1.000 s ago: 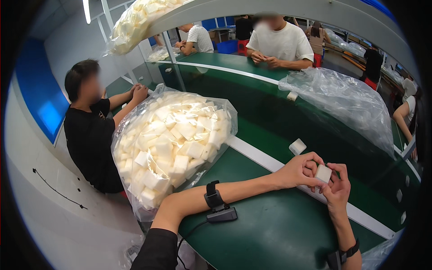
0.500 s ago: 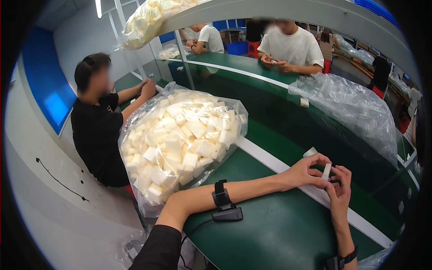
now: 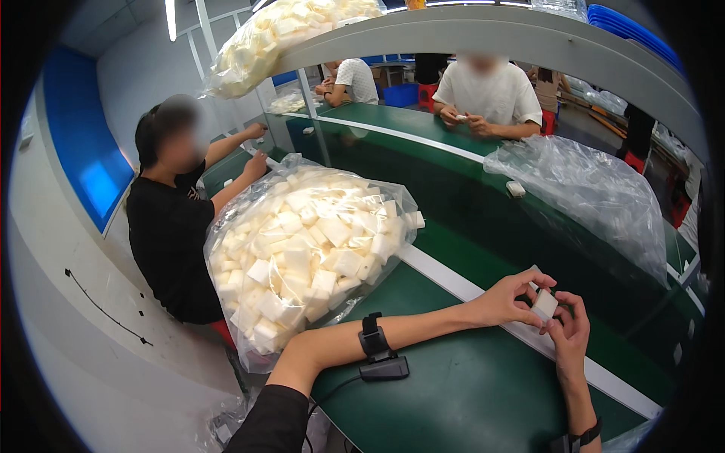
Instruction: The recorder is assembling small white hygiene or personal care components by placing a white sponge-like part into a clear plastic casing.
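Over the white rail of the workbench, my left hand (image 3: 515,299) pinches a small white block (image 3: 544,304) between thumb and fingers. My right hand (image 3: 572,326) grips the same block from its right side, with fingertips at its edge. One flat face of the block shows. To the left, beyond my left forearm, lies a large clear plastic bag (image 3: 306,253) full of similar cream-white blocks. A black strap with a small box sits on each of my forearms.
A dark green conveyor belt (image 3: 453,238) runs past the white rail (image 3: 445,278). A loose white block (image 3: 516,189) lies near a crumpled clear bag (image 3: 581,200) across the belt. Co-workers sit at the left and opposite. An overhead grey shelf (image 3: 483,30) carries another filled bag (image 3: 287,38).
The block between my hands has turned from edge-on to show a broad face. At left, the co-worker's hands have moved apart. Another loose block now shows beside the large bag.
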